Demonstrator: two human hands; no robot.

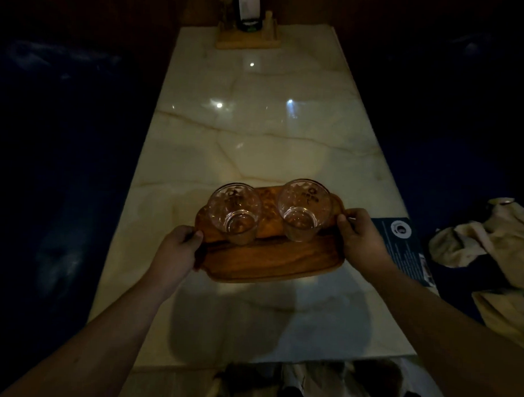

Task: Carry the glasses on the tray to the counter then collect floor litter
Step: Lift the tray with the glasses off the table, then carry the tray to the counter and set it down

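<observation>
A brown wooden tray (270,259) is over the near half of a pale marble table (257,132). Two clear glasses stand upright on its far side, the left glass (235,213) and the right glass (303,210), each seemingly empty. My left hand (177,249) grips the tray's left edge, thumb on top. My right hand (362,236) grips the right edge. The tray casts a shadow on the table below it; whether it rests on the marble or hangs just above it I cannot tell.
A wooden holder (248,39) with a dark bottle stands at the table's far end. A dark printed card (406,248) lies at the right edge. Crumpled cream cloth (491,239) sits on the dark blue seat at right. Dark seating flanks both sides.
</observation>
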